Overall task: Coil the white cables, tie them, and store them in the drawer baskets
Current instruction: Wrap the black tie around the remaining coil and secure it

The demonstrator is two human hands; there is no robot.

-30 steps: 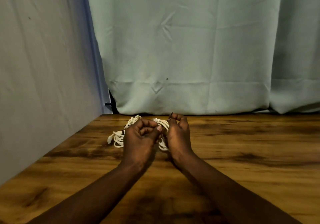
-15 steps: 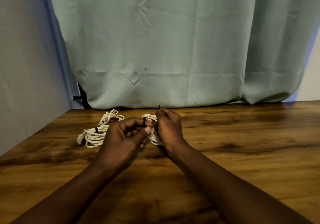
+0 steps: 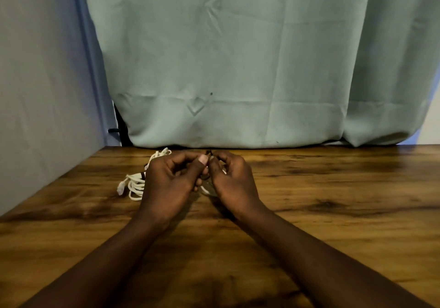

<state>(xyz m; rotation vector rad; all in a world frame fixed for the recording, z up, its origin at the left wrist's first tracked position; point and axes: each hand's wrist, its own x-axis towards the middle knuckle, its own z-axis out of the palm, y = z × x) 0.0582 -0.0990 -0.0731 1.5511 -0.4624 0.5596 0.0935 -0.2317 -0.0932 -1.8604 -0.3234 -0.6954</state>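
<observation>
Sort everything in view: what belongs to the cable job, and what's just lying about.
Job: left hand; right hand; white cable held between them; dark tie pinched at their fingertips; second coiled white cable, lying left of the hands.
Just there: wooden table; green curtain; grey wall.

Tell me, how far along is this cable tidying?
Done: one coiled bundle, banded dark, lies on the table, at its left side. In hand: the left hand holds a second coil, mostly hidden, while the right hand pinches a dark tie at its top. Left: finishing that tie and storing both; no drawer or basket shows.
</observation>
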